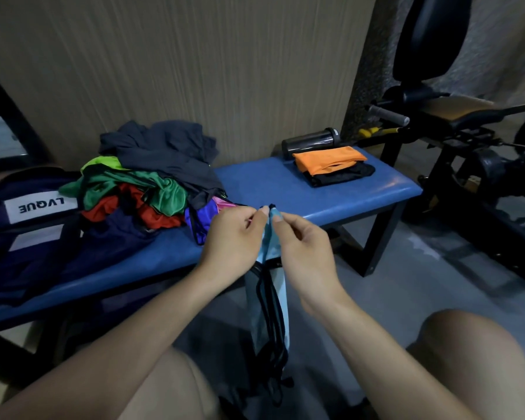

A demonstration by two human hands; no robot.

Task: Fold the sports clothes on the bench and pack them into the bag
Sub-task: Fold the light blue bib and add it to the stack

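Light-blue garment held up at the table's front edge.
From the left: a dark bag (28, 225) on the table's (315, 189) left end, a heap of unfolded clothes (152, 177) beside it, then the left hand (234, 234) and right hand (300, 253) both pinching the garment's (270, 247) top; folded orange and black clothes (334, 165) sit at the far right corner.

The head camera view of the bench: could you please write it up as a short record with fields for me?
held item: light blue garment with black trim, hanging down in front of the bench
left hand: pinches the garment's top edge
right hand: pinches the same top edge
unfolded pile: grey, green, red and purple clothes, on the left part of the blue bench
folded stack: orange garment on a black one, far right end
bag: dark navy, left end of bench
other: dark bottle lying behind the stack
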